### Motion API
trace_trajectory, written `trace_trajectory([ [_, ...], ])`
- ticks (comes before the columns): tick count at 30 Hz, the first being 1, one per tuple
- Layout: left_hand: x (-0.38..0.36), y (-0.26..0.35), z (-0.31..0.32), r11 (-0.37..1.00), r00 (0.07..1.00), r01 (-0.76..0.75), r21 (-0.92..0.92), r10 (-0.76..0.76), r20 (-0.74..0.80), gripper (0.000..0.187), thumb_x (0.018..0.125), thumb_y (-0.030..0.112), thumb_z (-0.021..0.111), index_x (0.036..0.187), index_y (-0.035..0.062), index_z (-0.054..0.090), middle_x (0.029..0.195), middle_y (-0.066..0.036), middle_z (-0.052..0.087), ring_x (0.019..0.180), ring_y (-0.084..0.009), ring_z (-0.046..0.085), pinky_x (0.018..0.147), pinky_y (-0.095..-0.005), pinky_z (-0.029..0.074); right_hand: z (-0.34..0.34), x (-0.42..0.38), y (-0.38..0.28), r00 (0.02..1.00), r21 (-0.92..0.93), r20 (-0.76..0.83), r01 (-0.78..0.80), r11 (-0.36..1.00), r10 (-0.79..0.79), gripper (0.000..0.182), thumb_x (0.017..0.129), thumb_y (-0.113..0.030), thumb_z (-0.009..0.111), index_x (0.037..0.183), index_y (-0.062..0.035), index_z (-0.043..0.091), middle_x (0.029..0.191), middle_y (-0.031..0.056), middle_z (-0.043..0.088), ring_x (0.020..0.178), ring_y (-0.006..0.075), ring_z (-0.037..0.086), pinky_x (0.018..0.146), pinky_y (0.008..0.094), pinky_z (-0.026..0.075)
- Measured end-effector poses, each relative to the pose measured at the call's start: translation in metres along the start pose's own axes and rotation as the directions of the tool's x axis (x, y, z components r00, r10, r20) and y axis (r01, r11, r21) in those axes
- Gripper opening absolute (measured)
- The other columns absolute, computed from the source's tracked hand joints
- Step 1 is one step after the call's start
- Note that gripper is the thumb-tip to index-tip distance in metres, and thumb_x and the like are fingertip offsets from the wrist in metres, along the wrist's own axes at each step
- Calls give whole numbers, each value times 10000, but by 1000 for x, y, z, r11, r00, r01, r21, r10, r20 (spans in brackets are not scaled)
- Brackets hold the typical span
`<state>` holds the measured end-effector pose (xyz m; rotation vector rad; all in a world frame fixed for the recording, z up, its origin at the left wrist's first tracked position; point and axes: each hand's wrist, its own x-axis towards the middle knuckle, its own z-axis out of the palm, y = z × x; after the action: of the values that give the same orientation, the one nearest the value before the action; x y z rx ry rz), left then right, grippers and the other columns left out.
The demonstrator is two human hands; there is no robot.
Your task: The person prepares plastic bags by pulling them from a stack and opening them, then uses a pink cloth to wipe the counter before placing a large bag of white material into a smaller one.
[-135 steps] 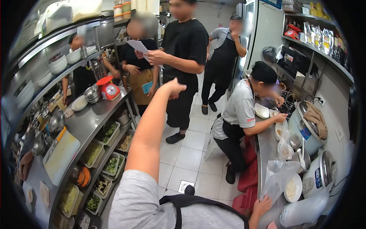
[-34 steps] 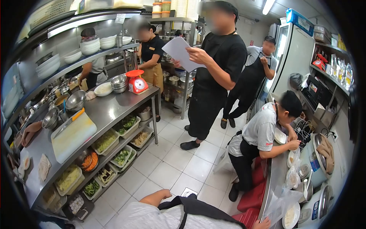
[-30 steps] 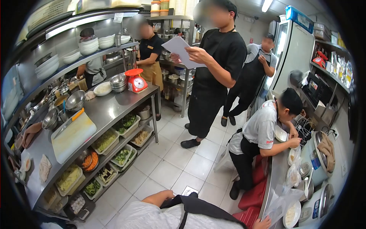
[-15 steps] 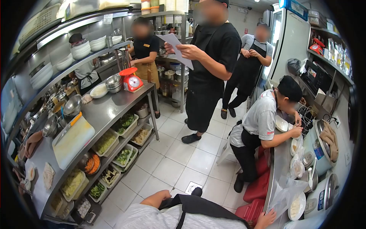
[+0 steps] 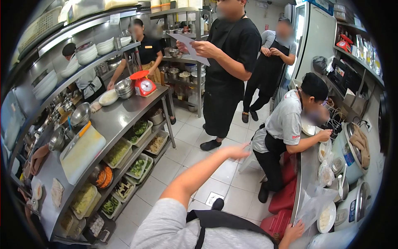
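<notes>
Floor: pale square tiles (image 5: 188,145) with dark joints, a drain cover (image 5: 213,196) set among them
Left side: on my feed, a long steel bench (image 5: 120,114) over lower shelving, its top catching glare
Right side: I get a narrow steel counter (image 5: 307,166) along a light grey wall (image 5: 375,110), with a wall shelf (image 5: 358,64) above
Far end: an open metal rack (image 5: 200,99) and a tall fridge (image 5: 321,39)
Light: I read it brightest at the fridge's glass door (image 5: 299,29)

Restaurant kitchen, steel counter (image 5: 120,118), stacked bowls (image 5: 87,54), vegetable tubs (image 5: 117,152), aproned workers (image 5: 224,70)
</notes>
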<state>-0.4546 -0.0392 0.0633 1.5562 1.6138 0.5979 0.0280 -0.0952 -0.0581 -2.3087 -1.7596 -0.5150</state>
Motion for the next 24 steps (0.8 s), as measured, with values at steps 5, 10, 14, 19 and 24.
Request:
trace_trajectory([
  [5,-16,218,-76,727,801,-407,553,576,-167,842,713,349,546,1306,70,17,799,-222,568,721,-328,569,662,-371,444,21,3,7,994,-14,-97,56,998,-57,567,627,-232,602,1154,-142,414,1131,130,436,1049,295,412,834,417,352],
  [10,-40,325,-101,618,519,-538,573,779,-353,655,680,297,539,1218,6,305,969,-224,542,917,-331,521,768,-357,425,19,1,7,997,-1,-78,24,1000,-24,554,631,-225,591,1150,-139,418,1137,133,433,1046,299,417,846,425,342],
  [14,-52,338,-102,606,511,-577,548,791,-338,666,672,330,547,1207,2,326,959,-230,543,906,-330,526,762,-349,424,27,2,7,996,11,-91,12,1000,-11,540,641,-222,581,1148,-131,418,1139,135,431,1048,299,415,852,425,336],
  [19,-28,247,-102,804,826,-446,392,539,-166,665,714,324,543,1238,7,284,729,-157,571,581,-205,574,527,-303,463,26,3,10,998,38,-59,8,999,-6,548,640,-208,586,1152,-121,410,1153,137,412,1069,304,390,864,428,325],
  [24,16,27,-25,986,987,-53,160,28,159,654,804,417,441,1311,118,154,682,-81,589,469,-135,508,440,-277,430,23,5,10,1000,77,-14,-19,997,20,589,616,-194,610,1161,-118,400,1168,143,394,1089,313,362,880,425,311],
])
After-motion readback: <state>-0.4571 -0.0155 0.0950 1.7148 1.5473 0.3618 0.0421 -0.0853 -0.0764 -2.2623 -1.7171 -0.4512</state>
